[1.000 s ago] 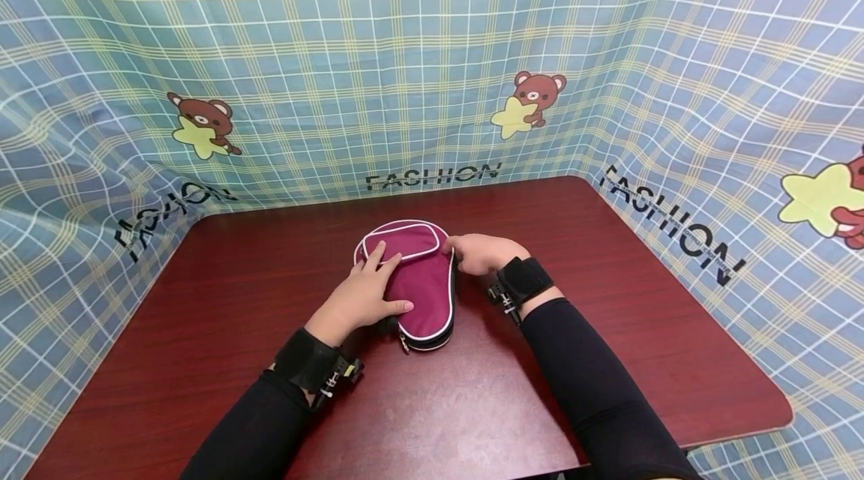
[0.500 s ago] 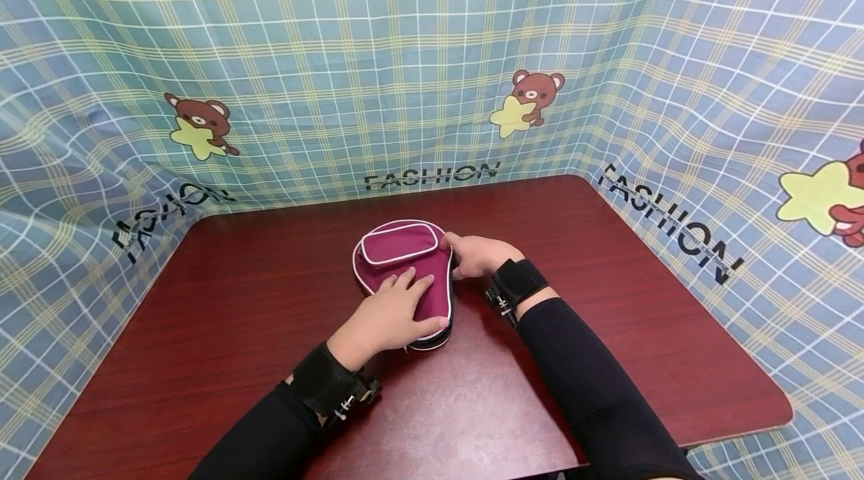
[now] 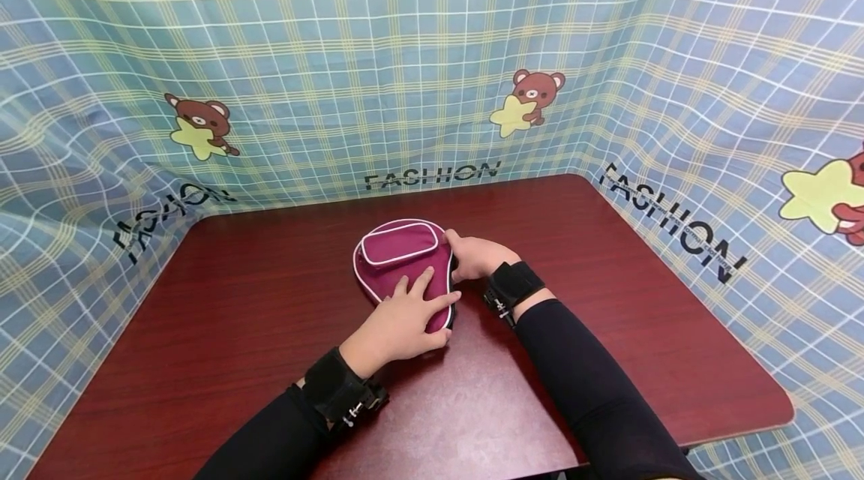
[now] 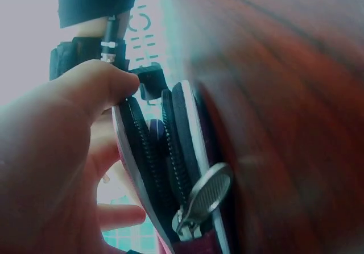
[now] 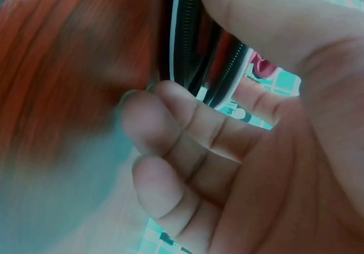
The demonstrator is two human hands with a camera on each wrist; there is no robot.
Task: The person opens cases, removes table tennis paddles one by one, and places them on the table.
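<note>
A maroon table tennis paddle case (image 3: 381, 281) with white piping and a front pocket (image 3: 400, 244) lies flat on the table. My left hand (image 3: 403, 326) rests on its narrow lower part with fingers spread, the thumb at the edge. At the case's right edge, my right hand (image 3: 475, 255) grips the side, thumb on top. The left wrist view shows the side zipper parted between two rows of teeth, with a metal zipper pull (image 4: 210, 192) at the near end. Through the parted zipper (image 5: 186, 26) in the right wrist view, something dark and reddish shows; its kind is unclear.
The dark red wooden table (image 3: 256, 277) has rounded corners. Blue plaid cloth (image 3: 418, 75) with bears and lettering hangs behind it and along both sides. Black straps with small cameras (image 3: 509, 289) sit on both wrists.
My left hand has slid from the pocket area down and right onto the case's narrow end, fingers spreading. My right hand has stayed at the right edge. The case has barely moved.
</note>
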